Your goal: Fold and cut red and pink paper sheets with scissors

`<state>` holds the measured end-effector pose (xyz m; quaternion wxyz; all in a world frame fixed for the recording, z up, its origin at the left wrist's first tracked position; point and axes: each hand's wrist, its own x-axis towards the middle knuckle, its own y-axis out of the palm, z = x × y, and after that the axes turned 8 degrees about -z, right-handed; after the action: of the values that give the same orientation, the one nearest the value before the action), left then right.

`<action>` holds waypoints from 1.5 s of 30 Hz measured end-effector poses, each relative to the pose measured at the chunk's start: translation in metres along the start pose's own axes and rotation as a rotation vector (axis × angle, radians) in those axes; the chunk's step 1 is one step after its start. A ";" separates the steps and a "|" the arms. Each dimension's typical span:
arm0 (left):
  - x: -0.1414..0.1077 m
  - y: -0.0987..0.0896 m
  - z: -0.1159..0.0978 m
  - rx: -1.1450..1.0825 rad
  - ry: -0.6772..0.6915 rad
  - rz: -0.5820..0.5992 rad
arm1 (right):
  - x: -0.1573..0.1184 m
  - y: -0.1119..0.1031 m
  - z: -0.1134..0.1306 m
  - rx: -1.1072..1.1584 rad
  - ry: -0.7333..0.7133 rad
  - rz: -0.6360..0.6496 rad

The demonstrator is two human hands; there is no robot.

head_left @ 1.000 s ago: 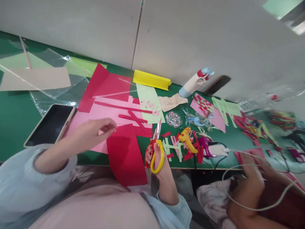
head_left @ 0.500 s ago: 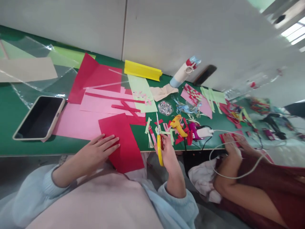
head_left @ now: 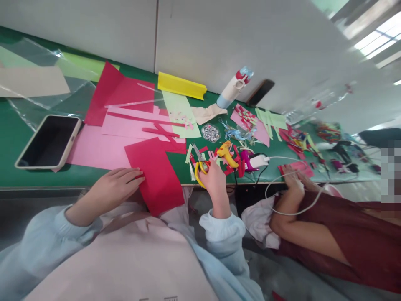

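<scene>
My left hand lies at the left edge of a red sheet of paper, its fingers stretched out and fingertips touching it. Its thumb is hidden. The sheet rests over pink paper and hangs past the table's front edge. My right hand is closed around a pair of yellow-handled scissors. Their blades, slightly parted, point up and left over paper scraps on the table. Close to the right hand lies a yellow glue gun among red, pink and green paper strips.
A phone lies at left. Behind are a yellow folded piece, a bottle, a dark phone and a pack of beads. A white cable loops at right, near another person's hands.
My left hand has slid left to the red sheet's edge. My right hand has turned the scissors so the blades tilt left, nearer the scraps. The view has shifted slightly.
</scene>
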<state>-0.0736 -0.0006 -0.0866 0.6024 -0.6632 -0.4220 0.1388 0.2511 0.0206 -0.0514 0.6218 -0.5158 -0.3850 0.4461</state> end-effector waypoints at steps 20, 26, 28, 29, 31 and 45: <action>-0.004 -0.015 -0.003 0.209 -0.488 -0.432 | -0.038 -0.015 0.031 0.322 -0.287 0.123; 0.007 -0.023 -0.011 0.259 -0.567 -0.703 | -0.070 0.014 0.056 0.711 -0.250 0.311; 0.009 -0.028 -0.015 0.185 -0.593 -0.747 | -0.076 0.029 0.060 0.774 -0.237 0.310; 0.009 -0.031 -0.016 0.156 -0.602 -0.767 | -0.078 0.036 0.062 0.800 -0.228 0.302; 0.009 -0.035 -0.019 0.118 -0.623 -0.797 | -0.081 0.046 0.066 0.885 -0.180 0.285; -0.011 -0.038 -0.013 0.479 0.022 -0.729 | -0.003 0.021 0.039 1.303 -0.029 0.249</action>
<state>-0.0859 -0.0207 -0.0523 0.7531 -0.3138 -0.5782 0.0038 0.2102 0.0310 -0.0656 0.7451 -0.0691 0.0178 0.6631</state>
